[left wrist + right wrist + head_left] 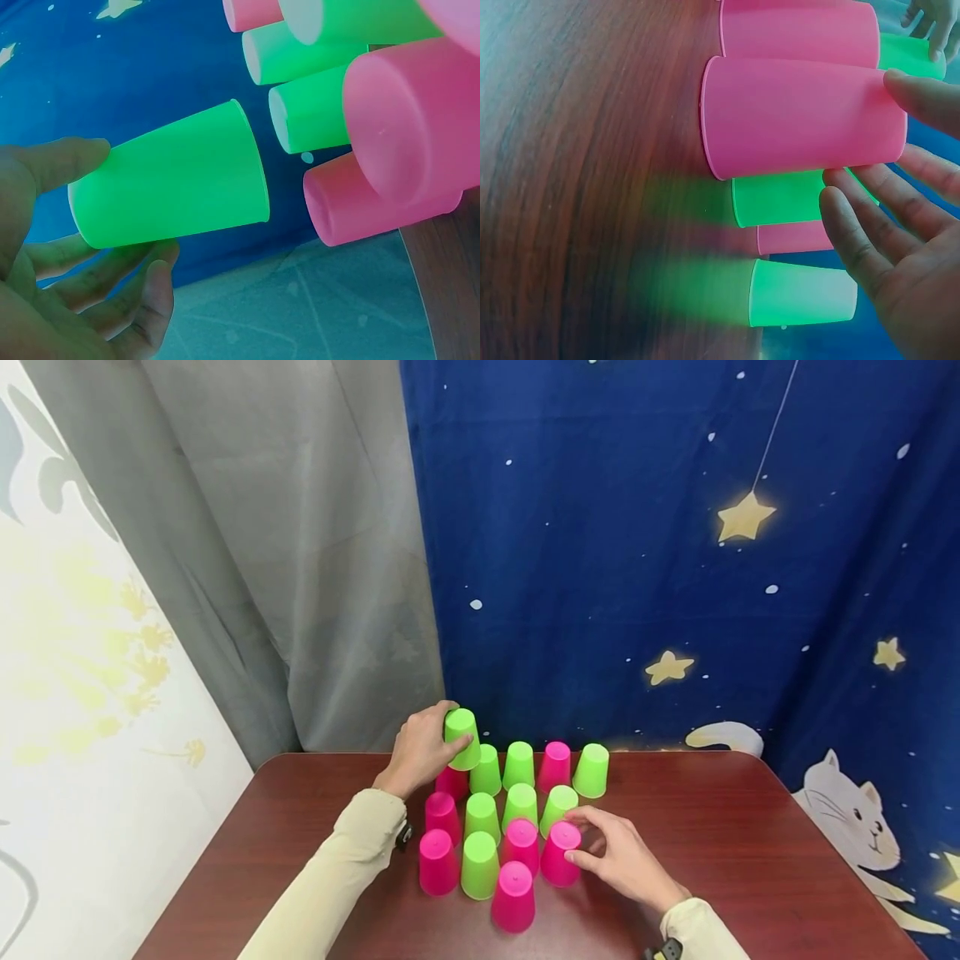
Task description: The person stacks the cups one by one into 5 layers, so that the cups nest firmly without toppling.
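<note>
In the head view my left hand (422, 745) grips an upside-down green cup (462, 742) near its base end. That cup is held up in front of a pink cup (451, 783) at the back left of the group. The left wrist view shows the thumb on one side of the green cup (176, 176) and fingers along the other. My right hand (624, 858) holds an upside-down pink cup (559, 857) at the front right, thumb on the near side and fingers on the far side. In the right wrist view that pink cup's rim (712, 120) rests on the table.
Several pink and green cups stand upside down in rows on the brown table (712, 843). One pink cup (513, 897) stands nearest me; a green cup (592, 770) ends the back row on the right. Behind the table hang a grey curtain (352, 610) and a blue star-patterned curtain (570, 568).
</note>
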`<act>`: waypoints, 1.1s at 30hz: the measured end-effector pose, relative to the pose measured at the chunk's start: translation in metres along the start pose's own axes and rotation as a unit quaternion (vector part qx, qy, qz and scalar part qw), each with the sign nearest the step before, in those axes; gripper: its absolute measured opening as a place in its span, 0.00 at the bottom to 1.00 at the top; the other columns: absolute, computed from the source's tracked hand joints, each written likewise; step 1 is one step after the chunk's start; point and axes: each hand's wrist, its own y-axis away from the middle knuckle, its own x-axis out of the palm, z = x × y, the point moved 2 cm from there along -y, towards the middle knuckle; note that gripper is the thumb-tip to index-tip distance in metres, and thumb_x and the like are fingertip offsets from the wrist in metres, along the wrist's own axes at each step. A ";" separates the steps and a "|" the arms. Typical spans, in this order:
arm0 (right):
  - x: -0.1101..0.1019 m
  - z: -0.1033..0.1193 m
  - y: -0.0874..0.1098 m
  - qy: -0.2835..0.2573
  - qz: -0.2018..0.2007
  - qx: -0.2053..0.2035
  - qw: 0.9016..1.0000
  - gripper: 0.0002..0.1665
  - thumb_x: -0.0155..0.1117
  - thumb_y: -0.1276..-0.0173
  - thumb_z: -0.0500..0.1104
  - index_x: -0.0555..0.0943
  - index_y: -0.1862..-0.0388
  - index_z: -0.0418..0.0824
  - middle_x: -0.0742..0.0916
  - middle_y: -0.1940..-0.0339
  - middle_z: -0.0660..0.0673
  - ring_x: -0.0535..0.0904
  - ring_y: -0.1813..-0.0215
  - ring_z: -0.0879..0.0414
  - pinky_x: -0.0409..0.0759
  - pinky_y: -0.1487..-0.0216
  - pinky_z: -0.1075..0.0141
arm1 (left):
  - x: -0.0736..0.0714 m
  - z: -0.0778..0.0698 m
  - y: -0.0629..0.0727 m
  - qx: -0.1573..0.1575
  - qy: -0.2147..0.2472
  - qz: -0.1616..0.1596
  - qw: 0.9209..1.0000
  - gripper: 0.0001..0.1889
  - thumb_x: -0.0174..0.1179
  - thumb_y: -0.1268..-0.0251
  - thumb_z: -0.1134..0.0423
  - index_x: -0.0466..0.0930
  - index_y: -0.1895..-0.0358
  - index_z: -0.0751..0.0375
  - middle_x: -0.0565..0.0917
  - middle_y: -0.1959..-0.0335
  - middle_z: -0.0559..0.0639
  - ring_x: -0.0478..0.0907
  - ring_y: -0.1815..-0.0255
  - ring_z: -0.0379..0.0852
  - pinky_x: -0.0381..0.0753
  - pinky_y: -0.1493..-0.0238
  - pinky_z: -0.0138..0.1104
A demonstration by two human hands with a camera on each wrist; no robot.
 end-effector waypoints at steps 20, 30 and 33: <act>0.006 -0.005 0.003 -0.025 -0.009 0.042 0.999 0.31 0.80 0.46 0.45 0.81 0.42 0.50 0.87 0.50 0.52 0.82 0.56 0.58 0.84 0.60 0.69 | 0.020 0.004 -0.018 -0.038 -0.001 0.026 0.999 0.26 0.70 0.39 0.51 0.77 0.40 0.58 0.86 0.51 0.56 0.82 0.58 0.53 0.84 0.60 0.44; 0.008 -0.004 0.003 -0.028 -0.014 0.042 0.999 0.30 0.79 0.45 0.45 0.81 0.42 0.50 0.87 0.51 0.52 0.82 0.58 0.60 0.84 0.60 0.70 | 0.026 0.011 -0.020 -0.044 -0.004 0.031 0.999 0.28 0.70 0.39 0.51 0.77 0.38 0.58 0.87 0.49 0.56 0.82 0.59 0.53 0.83 0.62 0.44; 0.008 -0.004 0.004 -0.030 -0.015 0.043 0.998 0.30 0.79 0.45 0.45 0.81 0.42 0.50 0.88 0.51 0.51 0.82 0.59 0.60 0.84 0.60 0.70 | 0.029 0.013 -0.020 -0.042 -0.005 0.034 0.999 0.29 0.70 0.39 0.50 0.76 0.37 0.58 0.86 0.48 0.56 0.82 0.58 0.53 0.83 0.61 0.45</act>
